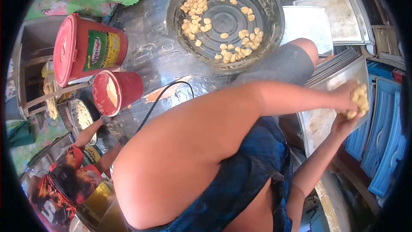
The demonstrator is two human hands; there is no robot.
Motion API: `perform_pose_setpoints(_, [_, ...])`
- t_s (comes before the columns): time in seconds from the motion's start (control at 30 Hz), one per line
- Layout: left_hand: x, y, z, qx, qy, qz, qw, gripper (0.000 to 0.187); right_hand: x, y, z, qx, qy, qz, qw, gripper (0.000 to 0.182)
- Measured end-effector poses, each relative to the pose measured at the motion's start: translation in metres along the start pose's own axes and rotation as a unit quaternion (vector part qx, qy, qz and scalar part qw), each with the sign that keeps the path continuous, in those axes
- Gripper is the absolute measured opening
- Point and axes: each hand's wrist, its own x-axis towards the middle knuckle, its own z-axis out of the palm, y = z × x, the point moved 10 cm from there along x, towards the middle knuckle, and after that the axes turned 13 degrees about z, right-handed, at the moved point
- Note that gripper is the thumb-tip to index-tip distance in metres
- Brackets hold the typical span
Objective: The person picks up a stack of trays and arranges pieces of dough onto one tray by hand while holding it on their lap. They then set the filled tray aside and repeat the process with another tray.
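My left hand (343,96) and my right hand (345,122) are together at the right, both closed around a cluster of pale yellow dough pieces (361,99). Below them a stack of metal baking trays (319,135) shows its worn, stained top. A large black basin (171,21) at the top centre holds many small dough lumps (231,56), gathered along its left and lower right sides. My left arm crosses the middle of the view, and a knee in grey shorts shows beside the basin.
More trays (343,19) lie at the upper right, near blue plastic crates (377,129). A lidded red bucket (116,45) and a smaller red bucket (131,88) stand at the left. A co-worker (71,176) reaches toward a pan (93,135). A black cable (159,99) crosses the surface.
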Motion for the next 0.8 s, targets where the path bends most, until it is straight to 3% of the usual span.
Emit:
perform_pose_setpoints(0.03, [-0.002, -0.011, 0.01, 0.138, -0.062, 0.017, 0.988, 0.075, 0.002, 0.002, -0.026, -0.008, 0.064, -0.029, 0.998, 0.064])
perform_pose_setpoints(0.07, [-0.008, -0.027, 0.018, 0.272, -0.123, 0.031, 0.954, 0.073, 0.005, 0.018, -0.043, -0.012, 0.061, -0.025, 0.998, 0.064])
perform_pose_setpoints(0.1, [-0.016, -0.045, 0.013, 0.273, -0.119, 0.029, 0.954, 0.073, 0.006, 0.03, -0.065, -0.175, 0.13, -0.053, 0.974, 0.062])
perform_pose_setpoints(0.13, [-0.025, -0.052, 0.012, 0.358, -0.138, 0.091, 0.919, 0.069, 0.004, 0.037, -0.078, -0.332, 0.194, -0.082, 0.919, 0.061])
perform_pose_setpoints(0.17, [-0.031, -0.048, 0.016, 0.437, -0.156, 0.151, 0.873, 0.066, 0.004, 0.045, -0.083, -0.334, 0.192, -0.08, 0.919, 0.061])
perform_pose_setpoints(0.2, [-0.032, -0.052, 0.02, 0.438, -0.154, 0.15, 0.873, 0.066, 0.003, 0.048, -0.095, -0.312, 0.219, -0.081, 0.921, 0.059])
perform_pose_setpoints(0.27, [-0.036, -0.03, 0.011, 0.471, -0.04, 0.188, 0.861, 0.06, 0.004, 0.05, -0.107, -0.289, 0.246, -0.08, 0.921, 0.057])
perform_pose_setpoints(0.37, [-0.031, -0.04, 0.016, 0.43, -0.08, 0.167, 0.884, 0.052, 0.0, 0.041, -0.104, -0.348, 0.262, -0.091, 0.896, 0.056])
perform_pose_setpoints(0.53, [-0.03, -0.043, 0.029, 0.363, -0.182, 0.156, 0.9, 0.049, 0.007, 0.032, -0.11, -0.289, 0.229, -0.065, 0.927, 0.045])
perform_pose_setpoints(0.6, [-0.029, -0.056, 0.028, 0.298, -0.201, 0.105, 0.927, 0.05, 0.015, 0.022, -0.125, -0.253, 0.231, -0.105, 0.934, 0.043])
perform_pose_setpoints(0.63, [-0.025, -0.049, 0.023, 0.309, -0.161, 0.113, 0.931, 0.05, 0.011, 0.01, -0.129, -0.293, 0.269, -0.146, 0.906, 0.044])
perform_pose_setpoints(0.67, [-0.024, -0.043, 0.013, 0.316, -0.123, 0.118, 0.933, 0.049, 0.009, -0.002, -0.115, -0.284, 0.264, -0.142, 0.911, 0.047])
perform_pose_setpoints(0.73, [-0.018, -0.042, 0.0, 0.315, -0.096, 0.083, 0.941, 0.047, 0.006, -0.011, -0.075, -0.286, 0.205, -0.123, 0.928, 0.052])
perform_pose_setpoints(0.77, [-0.018, -0.048, -0.004, 0.329, -0.089, 0.072, 0.937, 0.044, 0.011, -0.001, -0.06, -0.365, 0.176, -0.075, 0.911, 0.05])
perform_pose_setpoints(0.8, [-0.016, -0.054, 0.0, 0.375, -0.168, 0.039, 0.911, 0.042, 0.018, 0.01, -0.053, -0.439, 0.143, -0.02, 0.887, 0.048])
